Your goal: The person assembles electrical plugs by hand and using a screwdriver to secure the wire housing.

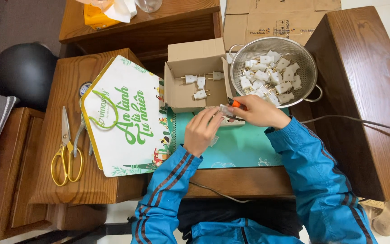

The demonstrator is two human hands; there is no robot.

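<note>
My left hand [202,130] pinches a small white plug [225,110] above a teal mat [240,147]. My right hand [259,111] grips an orange-handled screwdriver [235,104] whose tip meets that plug. Just beyond the hands, an open cardboard box [195,77] holds several white two-pin plugs [201,82]. To its right, a metal mesh colander [274,71] is filled with several white plug parts [267,74]. Both arms wear blue jacket sleeves.
A house-shaped printed box lid [125,117] lies left of the mat. Gold-handled scissors [66,149] and pliers [80,135] rest on the wooden side table [50,180]. A cable [362,122] crosses the dark wooden cabinet [362,90] at right. A black helmet [25,72] sits far left.
</note>
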